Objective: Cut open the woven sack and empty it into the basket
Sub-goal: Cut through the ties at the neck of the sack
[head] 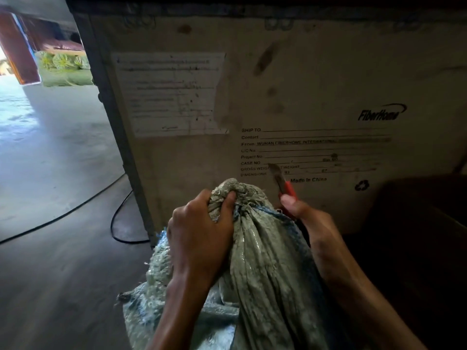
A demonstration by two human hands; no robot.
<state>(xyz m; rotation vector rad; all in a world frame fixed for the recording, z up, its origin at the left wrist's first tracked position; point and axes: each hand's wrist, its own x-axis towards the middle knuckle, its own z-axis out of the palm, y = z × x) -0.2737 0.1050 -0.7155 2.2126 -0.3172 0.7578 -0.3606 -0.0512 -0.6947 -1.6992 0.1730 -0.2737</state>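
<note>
A grey-green woven sack (267,269) stands upright in front of me, its neck bunched and tied at the top. My left hand (199,236) grips the gathered neck just below the knot. My right hand (310,221) holds a red-handled utility knife (285,188) beside the right side of the neck, its blade pointing up and away from the sack. No basket can be seen.
A large wooden shipping crate (303,97) with printed labels fills the space right behind the sack. A black cable (113,213) loops over the concrete floor at left. A dark object (417,223) sits at right. A bright doorway is at far left.
</note>
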